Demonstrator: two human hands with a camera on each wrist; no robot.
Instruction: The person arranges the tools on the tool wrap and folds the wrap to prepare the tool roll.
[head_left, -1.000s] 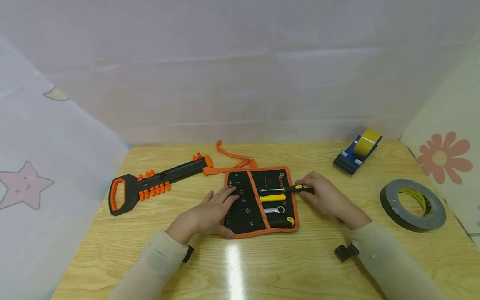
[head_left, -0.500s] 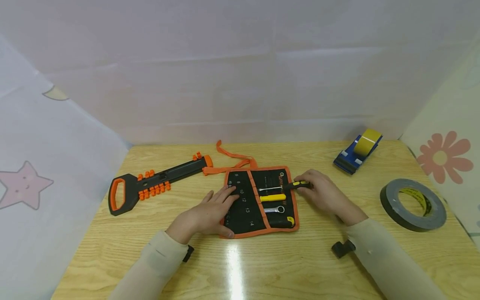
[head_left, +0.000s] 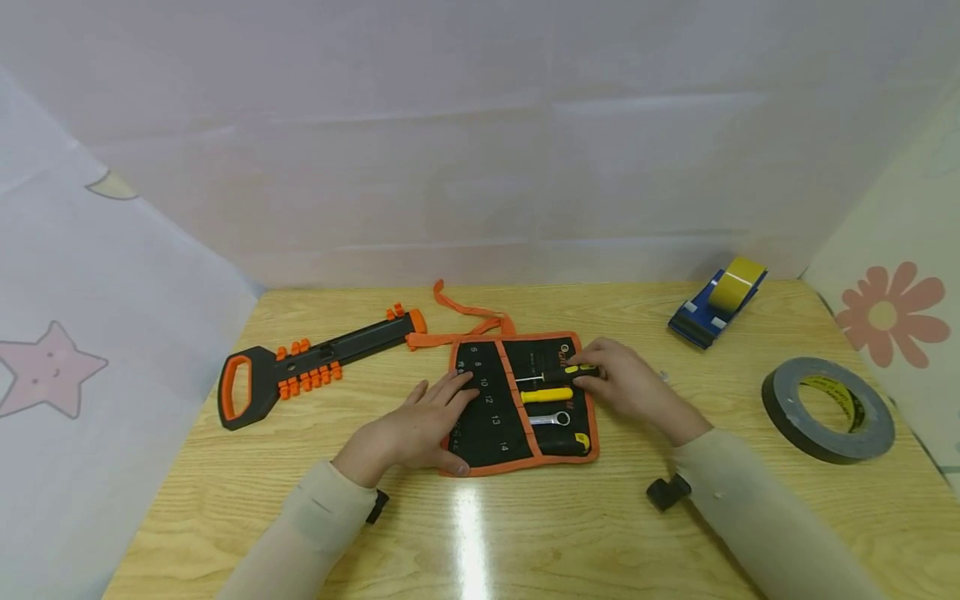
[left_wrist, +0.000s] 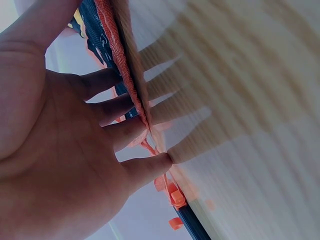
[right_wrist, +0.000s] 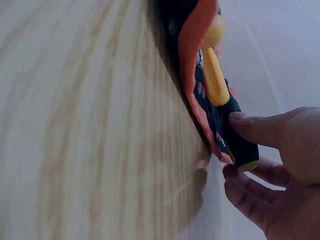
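Pale cloth sheets wall in a wooden tabletop (head_left: 225, 517) on three sides, and near the middle of it sits a black tool roll (head_left: 517, 404) with orange trim, opened out flat.

The left hand (head_left: 408, 429) lies flat on the roll's left half, fingers straight and spread, holding nothing. My guess is it's just pinning the fabric so it doesn't slide. The right hand (head_left: 633, 387) is at the roll's right edge, thumb and fingers pinched round the handle of a black and yellow screwdriver (head_left: 572, 373), whose shaft lies across the top pocket. Looks to me like it's being fed in sideways, which would explain the steadying hand.

Below it on the roll sit a yellow-handled tool (head_left: 546, 395) and a small wrench (head_left: 550, 419).

The head view gives the whole layout. The right wrist view adds the grip itself: the thumb (right_wrist: 255, 127) sits on top of the dark handle and the fingers curl under its butt end, right at the orange hem. The left wrist view shows the fingertips (left_wrist: 160, 162) actually touching the roll's edge where it meets the wood.

Elsewhere: a black and orange handsaw (head_left: 315, 367) toward the left edge, a blue tape dispenser (head_left: 716, 304) near the far right corner, and a big roll of dark tape (head_left: 825, 408) at the right edge.
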